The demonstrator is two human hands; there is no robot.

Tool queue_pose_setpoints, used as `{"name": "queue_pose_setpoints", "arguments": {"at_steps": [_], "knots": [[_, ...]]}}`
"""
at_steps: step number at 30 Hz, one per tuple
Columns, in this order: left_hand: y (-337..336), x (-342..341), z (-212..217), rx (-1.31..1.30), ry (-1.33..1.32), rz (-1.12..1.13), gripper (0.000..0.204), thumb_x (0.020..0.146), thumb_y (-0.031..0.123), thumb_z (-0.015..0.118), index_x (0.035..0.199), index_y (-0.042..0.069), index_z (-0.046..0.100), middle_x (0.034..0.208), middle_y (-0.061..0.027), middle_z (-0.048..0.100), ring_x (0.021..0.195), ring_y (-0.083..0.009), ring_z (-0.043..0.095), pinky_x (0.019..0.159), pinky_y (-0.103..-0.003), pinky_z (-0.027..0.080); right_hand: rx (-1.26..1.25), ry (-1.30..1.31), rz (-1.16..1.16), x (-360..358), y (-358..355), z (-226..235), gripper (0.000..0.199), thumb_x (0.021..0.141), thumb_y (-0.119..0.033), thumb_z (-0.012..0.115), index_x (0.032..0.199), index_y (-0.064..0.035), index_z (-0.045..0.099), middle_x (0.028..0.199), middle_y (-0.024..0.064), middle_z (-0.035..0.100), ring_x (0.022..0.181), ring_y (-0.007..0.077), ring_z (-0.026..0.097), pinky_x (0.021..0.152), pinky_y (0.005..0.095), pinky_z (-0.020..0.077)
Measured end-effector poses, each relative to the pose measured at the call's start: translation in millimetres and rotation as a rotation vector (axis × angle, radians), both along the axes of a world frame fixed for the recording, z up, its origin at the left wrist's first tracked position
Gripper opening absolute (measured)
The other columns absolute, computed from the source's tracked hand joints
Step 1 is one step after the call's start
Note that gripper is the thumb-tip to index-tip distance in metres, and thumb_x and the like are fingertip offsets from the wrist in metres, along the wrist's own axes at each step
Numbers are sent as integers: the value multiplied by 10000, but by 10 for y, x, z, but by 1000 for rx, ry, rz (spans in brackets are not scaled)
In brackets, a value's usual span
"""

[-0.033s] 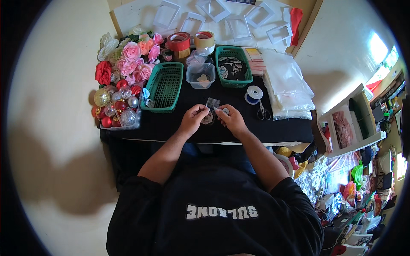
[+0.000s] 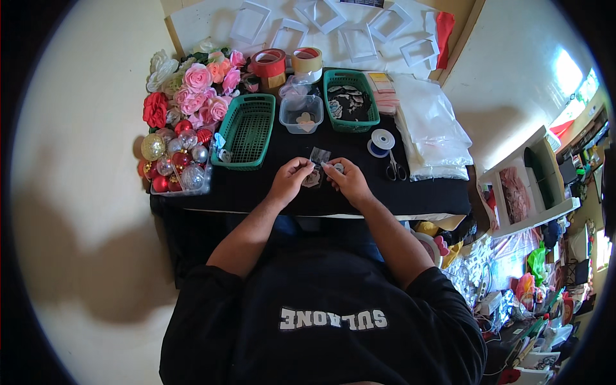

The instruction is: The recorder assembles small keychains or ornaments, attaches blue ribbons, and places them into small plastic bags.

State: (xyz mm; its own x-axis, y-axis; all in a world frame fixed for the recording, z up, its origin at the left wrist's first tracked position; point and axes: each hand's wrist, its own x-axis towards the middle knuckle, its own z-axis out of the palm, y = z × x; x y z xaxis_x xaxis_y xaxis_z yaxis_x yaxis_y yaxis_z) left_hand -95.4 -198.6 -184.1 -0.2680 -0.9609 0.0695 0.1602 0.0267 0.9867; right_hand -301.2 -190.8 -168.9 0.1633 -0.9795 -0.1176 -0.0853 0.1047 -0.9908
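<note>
Over the black-covered table, a small clear plastic bag (image 2: pixel 319 154) is pinched between my two hands. My left hand (image 2: pixel 290 182) grips its left side with thumb and forefinger. From the other side my right hand (image 2: pixel 351 182) pinches it, fingers closed, with a small round pale piece (image 2: pixel 339 167) at its fingers. A little pale piece (image 2: pixel 312 179) shows below the fingertips; whether it lies inside the bag I cannot tell. Beyond the hands stands a clear plastic tub (image 2: pixel 301 128) holding a few pale cutouts.
Left are an empty-looking green basket (image 2: pixel 274 122), Christmas balls (image 2: pixel 182 158) and artificial flowers (image 2: pixel 197 77). A second green basket (image 2: pixel 376 122) holds small pieces. Scissors (image 2: pixel 395 170), a ribbon spool (image 2: pixel 383 138) and plastic bags (image 2: pixel 433 122) lie right. Tape rolls (image 2: pixel 268 62) and white frames (image 2: pixel 357 42) are behind.
</note>
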Motion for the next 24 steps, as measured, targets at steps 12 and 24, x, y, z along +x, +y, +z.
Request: {"name": "queue_pose_setpoints", "arguments": {"at_steps": [12, 24], "knots": [[-16, 25, -20, 26, -38, -39, 206, 1045, 180, 614, 1126, 5, 686, 990, -17, 691, 940, -73, 638, 861, -235, 496, -39, 26, 24, -1, -15, -55, 271, 1014, -289, 713, 1097, -38, 651, 840, 0, 655, 725, 69, 590, 651, 231, 491], [25, 59, 77, -5, -47, -75, 239, 1035, 160, 635, 1195, -3, 707, 1053, -37, 720, 976, -87, 665, 882, -254, 533, -107, 102, 21, 8, 3, -121, 318, 1000, -336, 730, 1062, -28, 679, 768, 6, 637, 692, 81, 582, 633, 265, 487]]}}
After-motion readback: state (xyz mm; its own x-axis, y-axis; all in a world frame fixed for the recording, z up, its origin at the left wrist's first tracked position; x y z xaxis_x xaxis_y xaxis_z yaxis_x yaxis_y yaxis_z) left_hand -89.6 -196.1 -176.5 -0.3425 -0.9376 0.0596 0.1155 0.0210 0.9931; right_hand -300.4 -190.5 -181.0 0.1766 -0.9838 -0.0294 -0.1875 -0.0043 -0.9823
